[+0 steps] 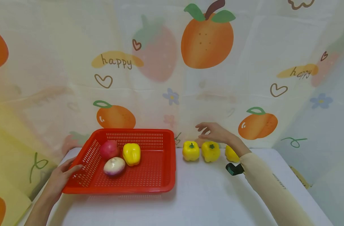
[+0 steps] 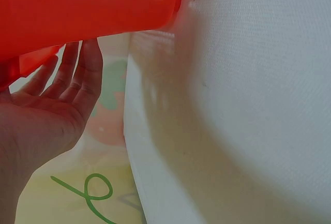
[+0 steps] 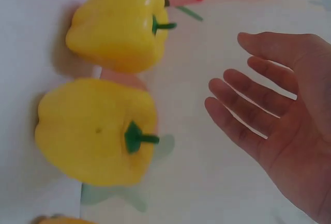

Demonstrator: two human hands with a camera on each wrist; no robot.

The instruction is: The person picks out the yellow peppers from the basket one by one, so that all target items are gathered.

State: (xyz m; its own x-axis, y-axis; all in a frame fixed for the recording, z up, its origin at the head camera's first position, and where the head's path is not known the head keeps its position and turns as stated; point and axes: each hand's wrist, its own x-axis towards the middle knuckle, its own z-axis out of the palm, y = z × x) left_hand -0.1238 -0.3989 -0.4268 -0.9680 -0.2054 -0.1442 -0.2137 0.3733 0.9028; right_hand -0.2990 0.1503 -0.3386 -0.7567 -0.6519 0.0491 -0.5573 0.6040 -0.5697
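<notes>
My left hand (image 1: 60,177) grips the left side of a red plastic basket (image 1: 118,190), thumb over the rim and fingers beneath it in the left wrist view. Inside the basket are a pinkish-red round fruit (image 1: 109,150), a white-and-purple turnip (image 1: 114,166) and a yellow bell pepper (image 1: 131,154). Right of it, a yellow bell pepper (image 1: 190,151), a second bell pepper (image 1: 210,152) and a partly hidden yellow one (image 1: 231,153) stand in a row. Above this row hovers my right hand (image 1: 214,131), fingers loosely bent, holding nothing. The right wrist view shows its palm (image 3: 297,151) apart from the peppers.
The white table (image 1: 200,197) ends at a backdrop cloth (image 1: 160,94) printed with fruit, right behind the peppers and basket. A dark wrist strap piece (image 1: 234,169) juts from the right sleeve (image 1: 262,179). The basket's left end reaches the table's left edge.
</notes>
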